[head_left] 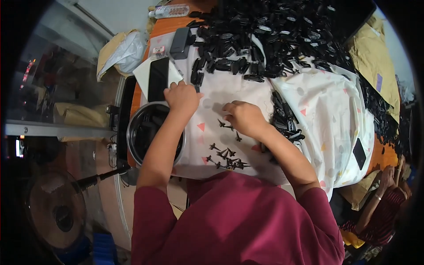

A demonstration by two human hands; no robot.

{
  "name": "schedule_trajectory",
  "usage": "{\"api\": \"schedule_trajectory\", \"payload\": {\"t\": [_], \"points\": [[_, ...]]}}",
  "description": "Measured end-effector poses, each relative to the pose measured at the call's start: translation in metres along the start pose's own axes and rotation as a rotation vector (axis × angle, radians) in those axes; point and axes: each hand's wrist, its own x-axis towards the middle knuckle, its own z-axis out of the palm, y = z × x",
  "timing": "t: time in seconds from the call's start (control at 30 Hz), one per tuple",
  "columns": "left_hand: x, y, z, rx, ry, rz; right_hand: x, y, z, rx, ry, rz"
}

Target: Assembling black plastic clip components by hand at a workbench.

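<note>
My left hand [182, 99] is beside the black phone [158, 79], palm down, its fingers and thumb apart. A small black clip-like piece [197, 88] lies near its thumb; I see nothing held. Over the middle of the patterned white cloth [207, 90], my right hand [247, 118] has its fingers curled in; whatever they may hold is hidden. Just below those fingertips lie a few small dark pronged parts [226, 126]. Several more of these pronged parts [229, 162] are gathered in a loose cluster near my body.
A big heap of black clip-like pieces [274, 33] covers the far table. Under my left forearm stands a round dark metal-rimmed bowl [131, 141]. A dark grey box [180, 43] and a clear bottle [170, 11] sit far left. A fan [57, 212] and another person [380, 207] flank me.
</note>
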Motion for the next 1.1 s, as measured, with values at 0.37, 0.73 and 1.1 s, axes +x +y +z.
{"api": "schedule_trajectory", "payload": {"t": [0.37, 0.73, 1.1], "points": [[-0.022, 0.048, -0.01, -1.199, -0.488, 0.158, -0.036, 0.099, -0.026, -0.383, 0.338, 0.449], [-0.04, 0.06, -0.02, -1.959, -0.732, -0.096, -0.033, 0.1, -0.04, 0.421, 0.57, 0.432], [-0.048, 0.06, 0.005, -1.544, -0.487, 0.143, -0.03, 0.089, -0.023, -0.458, 0.231, 0.414]]}}
